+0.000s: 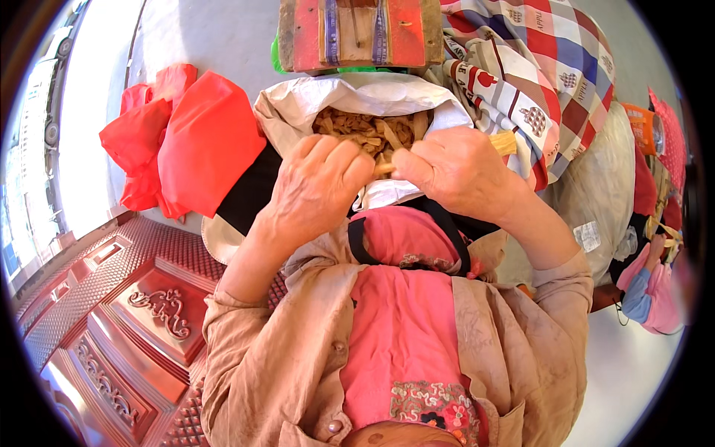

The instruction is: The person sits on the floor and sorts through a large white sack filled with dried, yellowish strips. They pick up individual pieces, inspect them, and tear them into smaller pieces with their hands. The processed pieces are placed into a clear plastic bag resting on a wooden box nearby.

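My left hand (321, 181) and my right hand (459, 170) are raised over the mouth of a white woven sack (357, 89). Both are closed in fists around one narrow, pale yellow strip (384, 168), which looks like dried plant material. A short length of it shows between the fists. Beyond the right fist, a wider yellow end (504, 143) sticks out. The fingers hide the rest. Below the hands, the sack holds many brown, curled, dry pieces (354, 127).
A red-painted wooden block (304, 33) with purple straps stands beyond the sack. Red cloth (206, 145) lies left, checked fabric (558, 61) right, a translucent plastic bag (595, 184) further right. An embossed reddish metal door (162, 313) is at lower left. Another person's arm (642, 285) shows far right.
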Action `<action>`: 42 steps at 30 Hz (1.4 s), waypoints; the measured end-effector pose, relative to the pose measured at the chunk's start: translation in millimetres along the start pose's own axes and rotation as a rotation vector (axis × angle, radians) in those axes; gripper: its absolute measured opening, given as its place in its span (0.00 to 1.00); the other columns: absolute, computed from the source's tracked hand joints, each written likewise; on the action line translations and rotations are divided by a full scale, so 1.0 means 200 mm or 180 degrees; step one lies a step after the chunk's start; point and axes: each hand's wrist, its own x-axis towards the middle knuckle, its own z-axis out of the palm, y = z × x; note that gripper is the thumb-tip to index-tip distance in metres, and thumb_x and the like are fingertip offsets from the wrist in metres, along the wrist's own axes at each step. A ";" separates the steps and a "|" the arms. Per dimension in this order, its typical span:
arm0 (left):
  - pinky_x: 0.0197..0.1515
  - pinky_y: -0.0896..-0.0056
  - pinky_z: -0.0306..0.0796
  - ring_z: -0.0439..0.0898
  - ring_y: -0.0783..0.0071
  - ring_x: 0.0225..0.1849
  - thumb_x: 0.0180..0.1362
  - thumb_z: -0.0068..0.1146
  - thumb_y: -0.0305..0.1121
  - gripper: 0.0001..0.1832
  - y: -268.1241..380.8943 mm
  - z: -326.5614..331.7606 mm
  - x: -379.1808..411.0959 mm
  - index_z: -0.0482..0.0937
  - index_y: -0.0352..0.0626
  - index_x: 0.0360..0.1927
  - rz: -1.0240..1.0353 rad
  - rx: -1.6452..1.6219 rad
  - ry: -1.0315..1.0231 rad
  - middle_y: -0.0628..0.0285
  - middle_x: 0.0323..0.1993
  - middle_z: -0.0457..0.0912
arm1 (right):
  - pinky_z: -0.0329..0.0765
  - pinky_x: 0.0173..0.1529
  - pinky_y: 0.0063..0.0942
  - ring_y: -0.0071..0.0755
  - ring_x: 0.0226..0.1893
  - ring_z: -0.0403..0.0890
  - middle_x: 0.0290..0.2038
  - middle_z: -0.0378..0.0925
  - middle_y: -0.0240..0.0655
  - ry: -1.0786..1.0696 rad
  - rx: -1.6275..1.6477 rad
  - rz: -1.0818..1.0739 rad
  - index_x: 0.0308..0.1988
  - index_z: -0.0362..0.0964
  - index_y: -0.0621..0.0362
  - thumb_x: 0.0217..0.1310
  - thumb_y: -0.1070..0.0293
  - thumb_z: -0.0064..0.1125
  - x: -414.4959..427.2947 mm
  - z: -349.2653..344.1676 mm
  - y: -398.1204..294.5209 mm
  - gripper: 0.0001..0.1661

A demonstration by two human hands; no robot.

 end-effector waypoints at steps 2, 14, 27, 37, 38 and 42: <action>0.39 0.65 0.67 0.73 0.67 0.32 0.46 0.58 0.33 0.08 0.00 0.00 -0.05 0.72 0.45 0.28 0.0131 0.0102 -0.0143 0.65 0.25 0.71 | 0.68 0.21 0.32 0.34 0.19 0.73 0.17 0.65 0.32 -0.0216 0.0343 0.0104 0.27 0.67 0.55 0.52 0.66 0.62 -0.07 0.02 0.02 0.10; 0.37 0.59 0.70 0.76 0.57 0.33 0.58 0.56 0.28 0.05 -0.29 -0.04 0.21 0.79 0.40 0.37 -0.0802 -0.0726 0.0587 0.59 0.28 0.78 | 0.73 0.23 0.33 0.38 0.23 0.79 0.27 0.77 0.32 0.0476 -0.0263 0.0578 0.35 0.73 0.54 0.58 0.68 0.57 0.10 -0.01 0.41 0.04; 0.38 0.63 0.71 0.79 0.61 0.36 0.60 0.55 0.34 0.08 -0.54 0.05 0.32 0.81 0.42 0.35 -0.1657 -0.0379 0.0948 0.61 0.29 0.81 | 0.74 0.26 0.36 0.44 0.22 0.79 0.21 0.76 0.35 0.0307 -0.0823 0.1244 0.35 0.71 0.50 0.58 0.67 0.57 0.16 0.09 0.73 0.04; 0.40 0.77 0.71 0.78 0.76 0.36 0.69 0.49 0.33 0.14 -0.13 -0.03 0.14 0.79 0.31 0.44 -0.1756 -0.2957 0.1019 0.61 0.32 0.81 | 0.74 0.28 0.26 0.29 0.27 0.76 0.29 0.71 0.27 0.0498 -0.0713 -0.0380 0.40 0.74 0.51 0.48 0.67 0.58 0.21 0.02 0.25 0.14; 0.38 0.79 0.71 0.77 0.78 0.33 0.70 0.47 0.35 0.15 -0.12 -0.04 0.12 0.79 0.31 0.43 -0.1913 -0.3483 0.0470 0.63 0.30 0.80 | 0.75 0.28 0.27 0.29 0.27 0.76 0.27 0.69 0.27 0.0547 -0.0688 -0.0507 0.42 0.74 0.51 0.47 0.68 0.59 0.23 0.03 0.23 0.17; 0.25 0.79 0.65 0.66 0.83 0.17 0.72 0.42 0.38 0.17 -0.08 0.00 0.02 0.77 0.36 0.36 -0.2164 -0.5484 0.0074 0.70 0.15 0.68 | 0.75 0.28 0.25 0.27 0.26 0.76 0.27 0.70 0.27 0.0754 -0.0753 -0.0615 0.39 0.72 0.53 0.49 0.66 0.58 0.20 0.05 0.23 0.14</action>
